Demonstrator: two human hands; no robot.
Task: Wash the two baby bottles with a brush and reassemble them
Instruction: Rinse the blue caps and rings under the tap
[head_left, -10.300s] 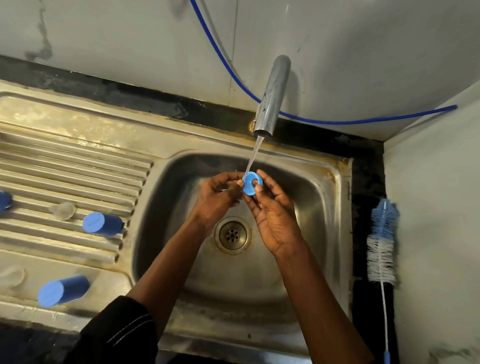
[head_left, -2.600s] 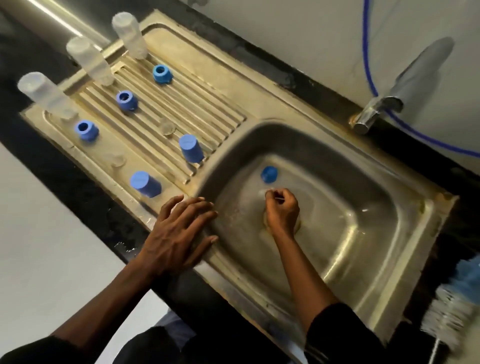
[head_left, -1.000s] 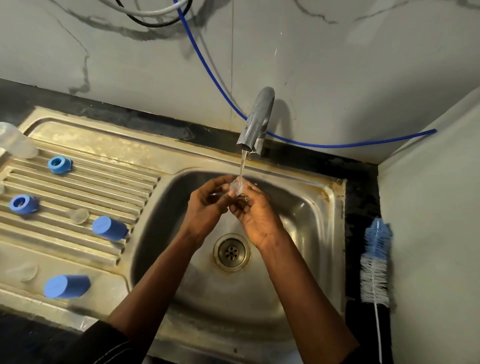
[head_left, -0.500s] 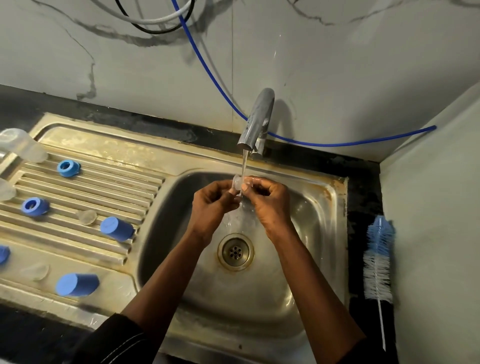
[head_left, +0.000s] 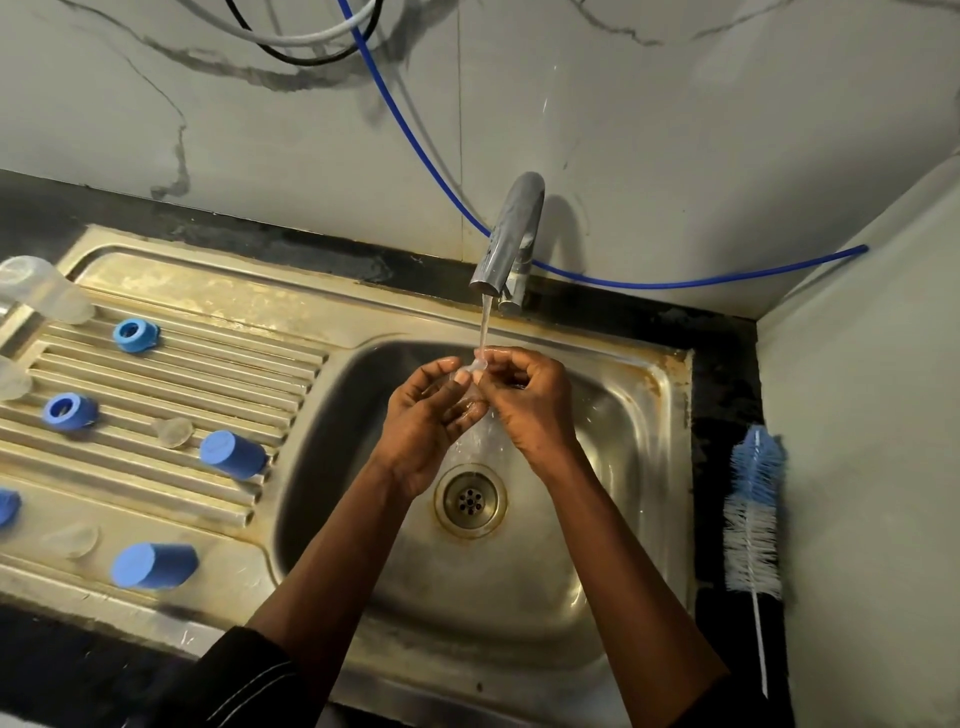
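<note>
Clear silicone: a small teat (head_left: 475, 367) sits between the fingertips of both hands, directly under the thin water stream (head_left: 484, 325) from the steel tap (head_left: 511, 234). The left hand (head_left: 428, 415) pinches it with curled fingers, and the right hand (head_left: 530, 400) curls around it from the other side; the hands touch. The tap hangs close above the knuckles. Below, the sink basin (head_left: 639, 467) lies open down to the drain (head_left: 470, 500). On the ribbed drainboard (head_left: 208, 364) to the left lie two blue caps (head_left: 234, 454), two blue rings (head_left: 135, 336), two more clear teats (head_left: 174, 432), and clear bottles (head_left: 44, 291) at the frame edge. On the right, the bottle brush (head_left: 753, 514) lies on the dark counter strip (head_left: 727, 389) between the sink basin and the side wall (head_left: 857, 467).
</note>
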